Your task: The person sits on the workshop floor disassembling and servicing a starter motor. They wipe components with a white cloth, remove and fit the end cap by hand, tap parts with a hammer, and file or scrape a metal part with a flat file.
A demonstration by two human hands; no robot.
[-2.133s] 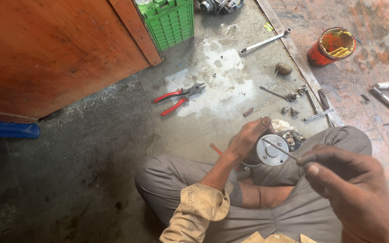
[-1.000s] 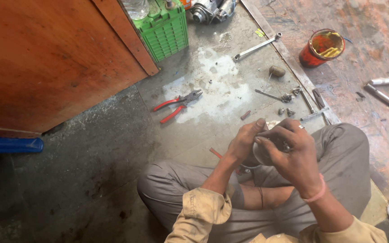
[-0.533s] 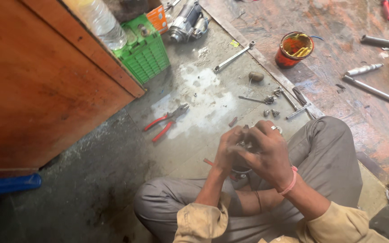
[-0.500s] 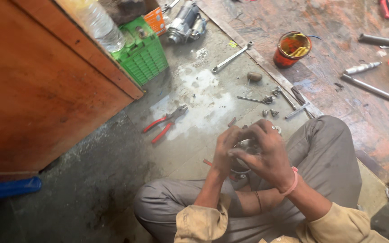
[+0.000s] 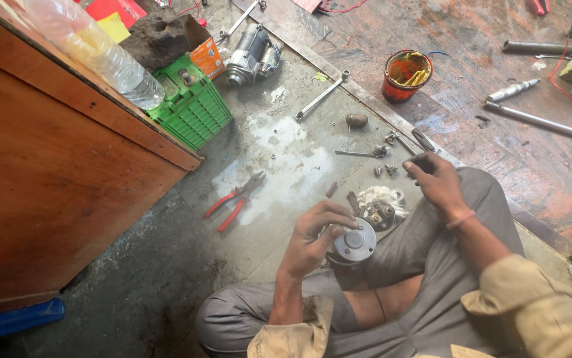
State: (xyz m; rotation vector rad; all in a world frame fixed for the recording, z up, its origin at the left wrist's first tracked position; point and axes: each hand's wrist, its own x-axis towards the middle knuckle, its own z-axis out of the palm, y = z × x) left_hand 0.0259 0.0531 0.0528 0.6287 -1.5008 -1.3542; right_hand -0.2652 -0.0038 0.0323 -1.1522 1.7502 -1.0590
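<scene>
Seen from the head camera, a stained concrete floor (image 5: 166,278) runs beside a brown wooden cabinet (image 5: 47,185). An orange tin (image 5: 406,75) holds yellowish bits; a green crate (image 5: 196,106) stands by the cabinet. The left hand (image 5: 315,238) grasps a round metal motor part (image 5: 355,244) over the lap. The right hand (image 5: 437,182) pinches something dark and small near scattered bolts (image 5: 385,170).
</scene>
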